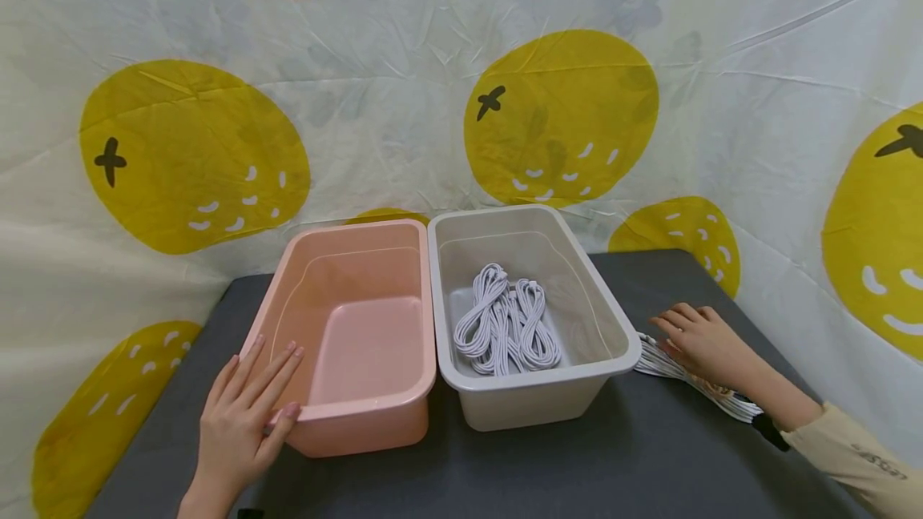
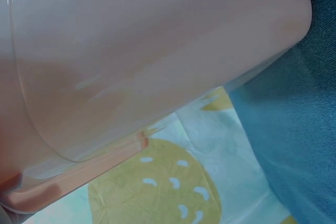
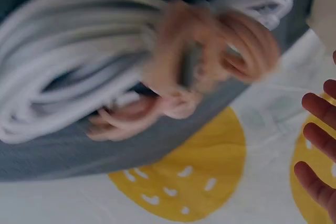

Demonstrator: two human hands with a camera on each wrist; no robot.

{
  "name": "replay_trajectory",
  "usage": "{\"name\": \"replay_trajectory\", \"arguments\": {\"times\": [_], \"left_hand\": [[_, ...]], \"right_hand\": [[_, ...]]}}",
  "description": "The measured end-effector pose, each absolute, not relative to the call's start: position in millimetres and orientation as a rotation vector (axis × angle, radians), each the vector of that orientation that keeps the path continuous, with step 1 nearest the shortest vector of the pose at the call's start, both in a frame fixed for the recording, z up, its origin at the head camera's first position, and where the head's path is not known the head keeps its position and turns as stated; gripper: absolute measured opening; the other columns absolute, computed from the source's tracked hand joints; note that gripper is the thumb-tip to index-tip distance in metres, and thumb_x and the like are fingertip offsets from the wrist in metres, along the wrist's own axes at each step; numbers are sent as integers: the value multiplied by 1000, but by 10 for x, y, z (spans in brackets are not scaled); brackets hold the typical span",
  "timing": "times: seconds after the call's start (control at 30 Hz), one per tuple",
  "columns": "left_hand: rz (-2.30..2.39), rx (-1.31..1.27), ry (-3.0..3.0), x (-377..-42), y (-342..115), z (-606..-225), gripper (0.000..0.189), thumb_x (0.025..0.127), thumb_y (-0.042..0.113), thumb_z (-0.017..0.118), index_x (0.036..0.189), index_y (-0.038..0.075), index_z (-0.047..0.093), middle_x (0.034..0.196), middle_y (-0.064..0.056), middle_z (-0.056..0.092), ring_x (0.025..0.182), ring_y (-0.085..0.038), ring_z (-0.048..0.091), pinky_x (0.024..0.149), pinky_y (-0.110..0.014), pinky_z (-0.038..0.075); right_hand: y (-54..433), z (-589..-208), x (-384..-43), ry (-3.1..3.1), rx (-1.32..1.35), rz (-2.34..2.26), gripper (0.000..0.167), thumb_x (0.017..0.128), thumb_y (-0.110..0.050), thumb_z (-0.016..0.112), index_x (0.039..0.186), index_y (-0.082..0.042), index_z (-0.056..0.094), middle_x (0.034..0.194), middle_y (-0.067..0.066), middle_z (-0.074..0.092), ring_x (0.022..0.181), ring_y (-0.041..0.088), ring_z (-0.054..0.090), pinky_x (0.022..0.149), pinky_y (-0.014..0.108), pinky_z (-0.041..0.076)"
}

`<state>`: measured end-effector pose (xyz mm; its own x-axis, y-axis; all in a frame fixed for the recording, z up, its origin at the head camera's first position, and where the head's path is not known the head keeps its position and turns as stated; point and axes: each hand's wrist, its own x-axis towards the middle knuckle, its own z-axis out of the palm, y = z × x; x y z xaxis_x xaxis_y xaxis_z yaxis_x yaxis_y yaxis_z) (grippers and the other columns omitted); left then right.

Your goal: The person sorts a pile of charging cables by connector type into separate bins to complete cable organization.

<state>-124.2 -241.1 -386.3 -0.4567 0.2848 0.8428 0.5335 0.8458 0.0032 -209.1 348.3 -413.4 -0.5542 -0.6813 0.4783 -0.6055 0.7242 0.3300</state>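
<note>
My left hand [image 1: 245,415] rests on the near left corner of a pink plastic bin [image 1: 353,404], its fingers spread and straight over the rim. In the left wrist view the wall of the pink bin [image 2: 157,51] fills most of the picture. My right hand [image 1: 703,343] hovers over white coiled cables [image 1: 659,360] on the table, right of the grey bin. In the right wrist view its fingers [image 3: 317,140] are apart from the cables [image 3: 79,40]. A blurred pinkish-tan piece [image 3: 173,51], perhaps a tie, lies across the cables.
A light grey bin [image 1: 534,383] stands against the pink bin's right side. Several bundled white cables [image 1: 505,331] lie inside it. Both bins sit on a dark table [image 1: 548,471]. A white cloth with yellow fruit prints [image 1: 389,118] hangs behind.
</note>
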Motion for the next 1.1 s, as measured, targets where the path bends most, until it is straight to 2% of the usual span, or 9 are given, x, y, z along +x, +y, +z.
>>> {"name": "replay_trajectory", "arguments": {"times": [0.13,0.2,0.37,0.57,0.73,1.0,1.1], "left_hand": [[-329,-592,-2079,-1245,-2413,-3859,52,90,50,35,118,14,60,124,0,57,127,-27,41,112,-37,16],[-327,-591,-2078,-1245,-2413,-3860,52,90,50,35,118,14,60,124,0,58,127,-27,41,112,-37,16],[-327,-597,-2065,-1246,-2410,-3866,51,89,49,36,118,14,60,123,0,58,126,-26,41,112,-36,16],[-327,-602,-2057,-1249,-2408,-3865,51,89,49,36,117,14,60,123,0,58,126,-27,42,111,-36,17],[-319,-603,-2053,-1245,-2410,-3869,52,89,49,35,118,14,60,123,0,58,126,-27,42,111,-36,17],[-322,-596,-2056,-1245,-2410,-3874,52,90,50,35,118,14,60,124,0,58,126,-26,42,111,-37,17],[-319,-595,-2059,-1244,-2409,-3871,52,90,50,35,118,14,60,124,0,57,126,-26,41,111,-36,17]], "right_hand": [[3528,-4319,-2086,-2354,976,-170,44,90,-45,43,97,-7,64,86,6,63,83,24,53,62,40,39],[3538,-4402,-2086,-2347,982,-170,42,85,-45,51,96,-6,64,85,7,62,82,24,53,61,40,39],[3535,-4559,-2085,-2356,972,-178,55,82,-55,49,98,-4,63,86,9,61,81,26,52,64,43,40],[3516,-4625,-2077,-2408,934,-166,60,71,-53,62,105,-3,61,88,9,60,84,27,52,71,47,38],[3514,-4659,-2090,-2424,911,-182,63,71,-55,60,107,-3,60,88,9,60,84,28,52,71,48,36],[3509,-4708,-2119,-2425,878,-215,65,78,-62,48,103,-4,60,80,7,59,78,28,50,68,49,37],[3494,-4709,-2120,-2421,872,-222,62,80,-60,46,102,-3,59,78,7,59,76,28,50,67,48,37]]}}
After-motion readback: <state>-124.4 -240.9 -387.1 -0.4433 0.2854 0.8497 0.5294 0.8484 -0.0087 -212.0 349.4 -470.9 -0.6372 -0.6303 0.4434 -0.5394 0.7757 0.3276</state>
